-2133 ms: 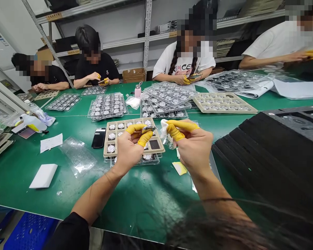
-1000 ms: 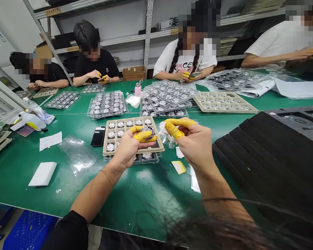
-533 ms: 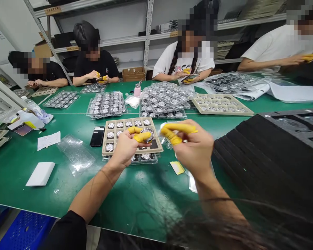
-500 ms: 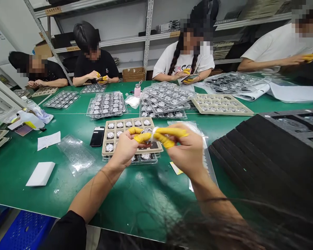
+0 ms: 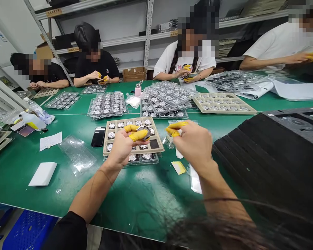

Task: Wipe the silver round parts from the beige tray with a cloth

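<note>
Above the tray (image 5: 158,150), left fingers (image 5: 138,135) pinch a round metal piece (image 5: 144,132); right fingers (image 5: 173,132) pinched shut.

Yellow finger cots (image 5: 138,135), black sleeve (image 5: 67,232), bare forearms.

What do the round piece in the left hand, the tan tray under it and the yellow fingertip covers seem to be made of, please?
Round piece: probably polished metal, silvery and glinting. Tan tray: apparently matte moulded plastic or pulp, dull, with square pockets. Yellow fingertip covers: likely rubber or latex, smooth and clinging tightly.
</note>
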Demonstrator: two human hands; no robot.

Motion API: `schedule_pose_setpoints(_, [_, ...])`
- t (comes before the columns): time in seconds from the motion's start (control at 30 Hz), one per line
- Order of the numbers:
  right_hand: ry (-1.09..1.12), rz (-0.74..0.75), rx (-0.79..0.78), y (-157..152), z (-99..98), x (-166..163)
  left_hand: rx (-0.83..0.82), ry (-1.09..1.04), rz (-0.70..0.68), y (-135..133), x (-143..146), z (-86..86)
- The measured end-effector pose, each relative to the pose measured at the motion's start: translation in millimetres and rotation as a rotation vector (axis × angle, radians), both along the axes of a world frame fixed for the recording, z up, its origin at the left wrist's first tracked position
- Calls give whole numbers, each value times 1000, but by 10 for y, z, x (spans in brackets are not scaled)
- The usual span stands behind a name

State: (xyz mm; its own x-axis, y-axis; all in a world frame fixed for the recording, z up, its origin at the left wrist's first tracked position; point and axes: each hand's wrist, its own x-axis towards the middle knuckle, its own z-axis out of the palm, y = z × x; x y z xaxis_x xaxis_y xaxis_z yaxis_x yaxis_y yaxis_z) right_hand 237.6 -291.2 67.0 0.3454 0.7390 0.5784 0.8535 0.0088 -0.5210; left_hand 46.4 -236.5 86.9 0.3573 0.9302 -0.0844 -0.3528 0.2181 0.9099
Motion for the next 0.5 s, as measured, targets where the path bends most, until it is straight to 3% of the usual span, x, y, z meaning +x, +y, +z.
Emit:
schedule_pose_setpoints(0.07, [126, 46, 14, 13, 17, 95, 11, -7, 5, -2, -16, 25])
schedule_pose_setpoints(0.13, [364, 194, 49, 20, 45, 121, 16, -8, -13, -13, -14, 34])
schedule_pose_setpoints(0.23, [859, 379, 24, 41, 73, 52, 34, -5, -21, -38, 9, 29])
schedule_pose_setpoints(0.37, [1509, 493, -108, 90, 67, -29, 135, 19, 50, -57, 46, -1])
schedule_pose_setpoints(0.43, [1637, 575, -244, 96, 57, -58, 207, 54, 100, -53, 62, -32])
schedule_pose_setpoints(0.5, [1586, 611, -271, 83, 44, -115, 273, 101, 156, -47, 74, -70])
